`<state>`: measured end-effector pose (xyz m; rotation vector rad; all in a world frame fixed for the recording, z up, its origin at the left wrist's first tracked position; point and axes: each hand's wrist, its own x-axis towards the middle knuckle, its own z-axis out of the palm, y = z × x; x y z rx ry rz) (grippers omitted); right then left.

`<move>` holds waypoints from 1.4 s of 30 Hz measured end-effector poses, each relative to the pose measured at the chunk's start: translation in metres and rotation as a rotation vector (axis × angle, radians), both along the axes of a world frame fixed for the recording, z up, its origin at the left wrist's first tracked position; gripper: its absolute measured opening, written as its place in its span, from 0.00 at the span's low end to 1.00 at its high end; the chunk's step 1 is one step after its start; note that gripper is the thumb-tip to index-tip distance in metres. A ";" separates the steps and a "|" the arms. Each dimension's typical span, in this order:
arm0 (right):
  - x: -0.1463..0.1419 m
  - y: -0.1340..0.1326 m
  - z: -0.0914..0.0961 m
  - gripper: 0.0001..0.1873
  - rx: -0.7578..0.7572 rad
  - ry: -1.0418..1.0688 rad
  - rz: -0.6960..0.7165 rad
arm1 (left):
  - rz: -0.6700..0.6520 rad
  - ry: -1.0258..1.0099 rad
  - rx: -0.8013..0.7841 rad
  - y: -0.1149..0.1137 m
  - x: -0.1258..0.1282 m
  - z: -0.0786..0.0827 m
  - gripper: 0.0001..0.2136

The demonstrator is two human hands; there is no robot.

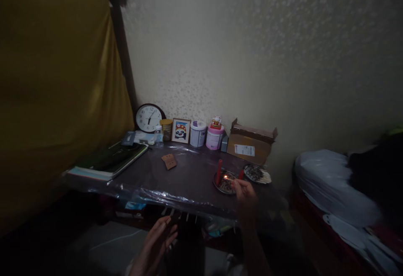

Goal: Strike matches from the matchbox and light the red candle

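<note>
My right hand [245, 194] pinches one lit matchstick [226, 178] between its fingertips, the flame over a round metal plate [216, 180] on the counter [189, 175], between two red candles [219, 172]. A second plate [256, 174] sits just beside it. My left hand [154, 246] is open, fingers apart, below the counter's edge. One wall clock [149, 118] and one cardboard box [248, 148] stand farther back.

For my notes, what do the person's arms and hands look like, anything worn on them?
The left hand and right hand are bare, without gloves. No ring or watch can be made out in the dim light. The right forearm is bare too, no sleeve visible.
</note>
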<state>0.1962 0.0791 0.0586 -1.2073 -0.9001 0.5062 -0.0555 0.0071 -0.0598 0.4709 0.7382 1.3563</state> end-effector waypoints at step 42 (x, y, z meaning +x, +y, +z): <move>0.016 0.058 0.027 0.16 0.051 0.222 0.151 | -0.072 -0.045 0.038 -0.003 -0.002 0.011 0.10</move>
